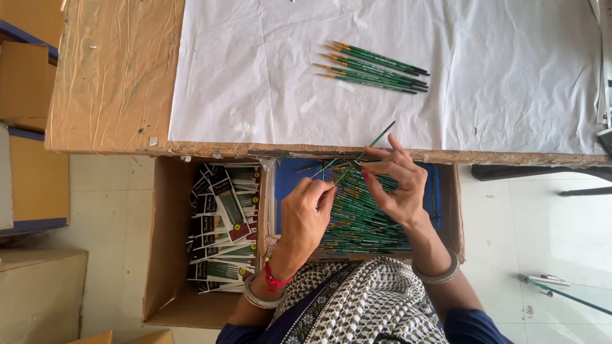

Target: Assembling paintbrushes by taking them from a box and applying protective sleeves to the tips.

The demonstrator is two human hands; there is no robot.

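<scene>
Both the left hand and right hand pinch one green brush, hiding some of the brush pile, near the white surface.

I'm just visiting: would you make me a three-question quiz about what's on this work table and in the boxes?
1. True or false: the left hand and the right hand hold one green paintbrush between them.
2. Where does the small row of green paintbrushes lie? A) on the white sheet B) on the floor C) in a box
3. Fill in: the cardboard box on the left holds ______ brush sets, while the blue-lined box holds a loose pile of brushes.

Key: 1 true; 2 A; 3 packaged.
</scene>
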